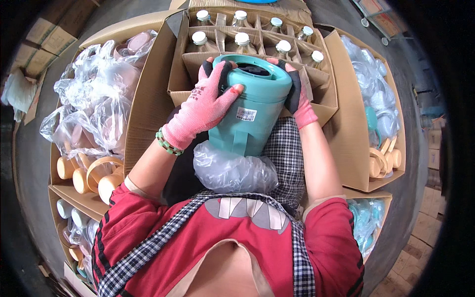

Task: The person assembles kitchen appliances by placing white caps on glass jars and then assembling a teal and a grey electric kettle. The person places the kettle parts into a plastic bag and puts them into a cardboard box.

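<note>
A teal plastic jug (267, 101) with a side handle and a small white label leans over my lap, its round open top tilted away from me. My left hand (205, 101), in a pink glove with bare fingertips, grips the left of the rim, thumb lying on the near side. My right hand (298, 96), gloved in pink and black, wraps the rim's right side; its fingers are partly hidden. A clear plastic bag (235, 171) is bunched around the jug's lower end. Just beyond, a divided carton (324, 111) holds several clear bottles (242, 43) with pale caps.
At my left, an open carton (148, 84) holds bagged pinkish pieces and peach-coloured handled parts (106, 180). The right carton (344, 114) contains bagged pale blue items and more peach parts (386, 161). Lower cartons with bagged pieces flank me. A wheeled cart (381, 15) stands far right.
</note>
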### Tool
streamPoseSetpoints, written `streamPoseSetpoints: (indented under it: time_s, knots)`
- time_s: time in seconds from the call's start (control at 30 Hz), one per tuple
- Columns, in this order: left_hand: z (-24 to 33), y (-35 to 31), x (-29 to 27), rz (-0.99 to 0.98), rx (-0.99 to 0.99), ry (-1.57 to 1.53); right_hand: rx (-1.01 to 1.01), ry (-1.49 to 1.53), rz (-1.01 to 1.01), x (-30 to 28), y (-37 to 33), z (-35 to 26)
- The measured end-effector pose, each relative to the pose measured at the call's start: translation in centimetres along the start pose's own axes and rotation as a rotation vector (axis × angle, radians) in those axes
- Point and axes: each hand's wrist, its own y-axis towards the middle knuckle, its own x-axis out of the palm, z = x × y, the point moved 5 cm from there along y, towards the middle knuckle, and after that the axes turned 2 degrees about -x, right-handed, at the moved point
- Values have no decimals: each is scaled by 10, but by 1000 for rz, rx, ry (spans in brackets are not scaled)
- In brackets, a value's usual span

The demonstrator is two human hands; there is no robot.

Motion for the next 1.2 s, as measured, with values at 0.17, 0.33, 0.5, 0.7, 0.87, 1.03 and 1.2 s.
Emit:
streamPoseSetpoints:
  time_s: [0.17,0.33,0.5,0.7,0.87,1.03,1.2]
  knots:
    - [-29,2,-5,-102,-95,-168,-142,-407,185,5,-19,-5]
    - [-80,25,0,-357,-389,-939,-396,-1029,276,46,-58,-38]
    - [-38,27,13,1,-195,-446,152,-38,-10,-22,10,0]
    - [-102,43,4,33,-485,-470,-221,-635,370,22,-29,-39]
    - [-71,30,7,-53,-388,-746,-70,-342,204,47,-18,-23]
    - [-76,24,-2,249,-408,-402,-216,-454,417,24,-31,-23]
    - [-79,25,5,33,-358,-771,-52,-454,192,36,-17,-15]
